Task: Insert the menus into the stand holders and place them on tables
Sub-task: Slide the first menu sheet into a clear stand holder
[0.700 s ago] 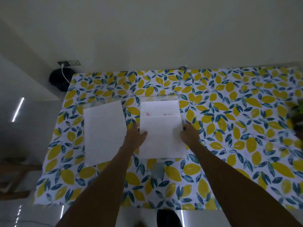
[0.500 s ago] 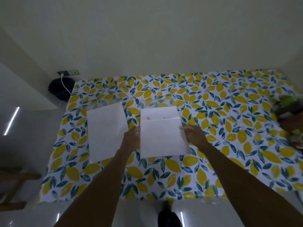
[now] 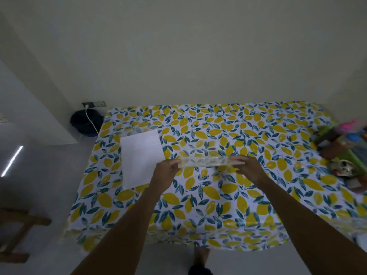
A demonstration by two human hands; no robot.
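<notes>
Clear acrylic stand holder (image 3: 205,162) is held raised over the lemon-print tablecloth (image 3: 228,205), seen edge-on as a narrow transparent strip; lemon print shows through it. Menu sheet inside cannot be made out at this angle. Left hand (image 3: 165,171) pinches the holder's left end, right hand (image 3: 249,169) pinches its right end, fingers closed on the acrylic. Just left of the holder, a white rectangular sheet of paper (image 3: 142,157) lies flat on the cloth, slightly skewed. Well right of the holder, blurred coloured clutter (image 3: 345,153) sits at the cloth's right edge. Cloth beyond and nearer than the holder lies bare.
</notes>
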